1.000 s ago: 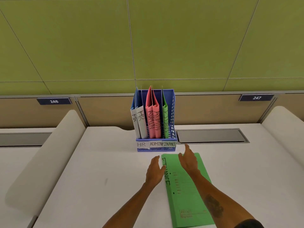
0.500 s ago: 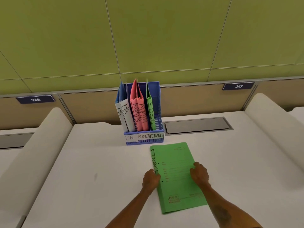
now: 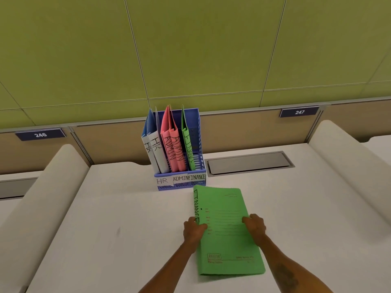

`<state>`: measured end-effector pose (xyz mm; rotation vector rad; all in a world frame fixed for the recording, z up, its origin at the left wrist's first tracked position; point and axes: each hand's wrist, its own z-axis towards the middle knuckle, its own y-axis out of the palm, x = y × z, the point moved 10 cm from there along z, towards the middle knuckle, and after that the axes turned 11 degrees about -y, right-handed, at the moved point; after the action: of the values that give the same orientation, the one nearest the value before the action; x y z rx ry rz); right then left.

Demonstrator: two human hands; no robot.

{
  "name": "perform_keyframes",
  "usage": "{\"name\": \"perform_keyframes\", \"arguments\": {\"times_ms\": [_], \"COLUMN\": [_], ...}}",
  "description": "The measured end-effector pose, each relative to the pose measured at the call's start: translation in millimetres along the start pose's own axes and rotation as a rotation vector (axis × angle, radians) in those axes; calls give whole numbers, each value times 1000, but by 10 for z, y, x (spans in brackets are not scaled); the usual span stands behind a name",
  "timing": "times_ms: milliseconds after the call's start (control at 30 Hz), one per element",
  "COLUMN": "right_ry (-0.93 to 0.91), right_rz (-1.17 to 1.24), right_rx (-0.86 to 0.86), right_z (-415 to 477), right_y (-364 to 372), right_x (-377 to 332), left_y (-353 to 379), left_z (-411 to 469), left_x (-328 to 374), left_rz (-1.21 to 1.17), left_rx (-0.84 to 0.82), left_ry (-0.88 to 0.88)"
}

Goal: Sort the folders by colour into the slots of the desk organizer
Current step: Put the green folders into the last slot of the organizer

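Worn on the person's head, above the near edge of the white desk (image 3: 110,218). Looks forward and down toward 12 o'clock, squarely at the green partition wall (image 3: 201,49). Wide-angle, bending straight seams near the frame edges. Sits close over the left hand (image 3: 193,229) and right hand (image 3: 255,228) gripping the green folder (image 3: 224,246), with forearms reaching in from 6 o'clock. Takes in the desk organizer (image 3: 179,182) near centre, farther off, by the wall.
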<state>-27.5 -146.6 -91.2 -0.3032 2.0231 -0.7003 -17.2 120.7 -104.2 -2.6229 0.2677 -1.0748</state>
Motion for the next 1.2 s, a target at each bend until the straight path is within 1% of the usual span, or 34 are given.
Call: {"name": "perform_keyframes", "arguments": {"times_ms": [67,167,300,433,567,667,800,1000,1100,1200], "right_ry": [17,42,72,9,-87,-172,-308,-435,-482,-553], "right_rz": [25,39,158,216,269,321,375,502,475,374], "right_rx": [10,31,152,270,368,410,398,280,298,292], "right_z": [-8,7,-19,-5,12,10,15,-3,-74,-165], "right_y": [20,1,-146,-348,-501,-561,-555,-423,-409,-342], "right_x": [42,71,10,-290,-720,-1043,-1415,-1830,-1981,-2152], "left_y": [12,85,158,131,2,-85,-171,-266,-294,-309], "left_z": [-34,-112,-240,-343,-356,-371,-394,-466,-521,-580], "left_x": [81,219,443,688,852,940,1018,1167,1237,1320], "left_rz": [-59,-41,7,-84,-230,-279,-256,-188,-176,-190], "left_rx": [-20,-56,-63,-63,-37,-34,-4,57,94,135], "left_ry": [43,141,296,414,442,471,519,594,624,654]}}
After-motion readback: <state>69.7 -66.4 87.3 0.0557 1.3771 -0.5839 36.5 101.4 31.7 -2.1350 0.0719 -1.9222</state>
